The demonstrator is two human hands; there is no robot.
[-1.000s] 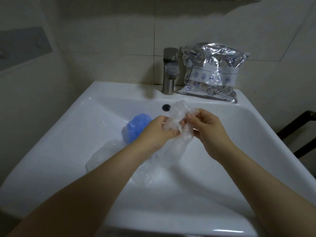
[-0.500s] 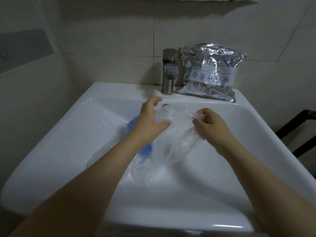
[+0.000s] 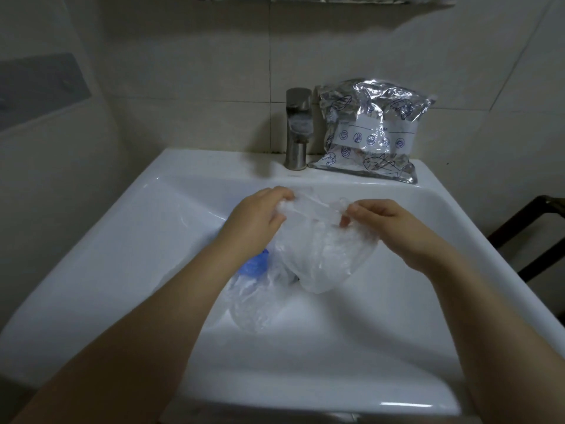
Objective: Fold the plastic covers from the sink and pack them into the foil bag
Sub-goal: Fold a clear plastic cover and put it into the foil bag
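Curled fingers of the left hand and right hand are pinching the top edge of a clear plastic cover, stretching it between them above the white sink. More covers, one blue, are lying in the basin beneath. The foil bag is leaning on the back ledge just beside the faucet.

Steel faucet; tiled wall
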